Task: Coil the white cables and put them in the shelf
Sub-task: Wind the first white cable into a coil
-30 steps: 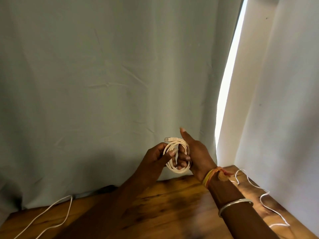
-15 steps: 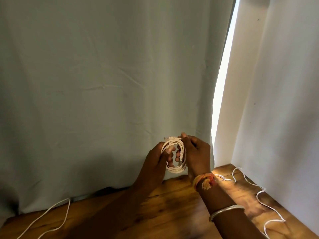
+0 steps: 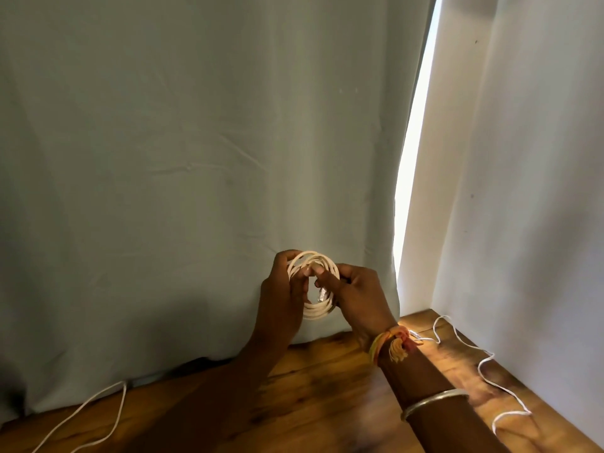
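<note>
Both hands hold the white coil (image 3: 319, 311) between them: left hand (image 3: 283, 291) gripping its left rim, right hand (image 3: 359, 295) pinching the plug end (image 3: 322, 294) inside the loops. I'd tuck that plug through tightly, clamping the turns, so nothing springs open.

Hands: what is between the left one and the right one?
The head view shows the cable coil between them, its plug hanging inside the loop; the left hand and right hand each grip a side.
</note>
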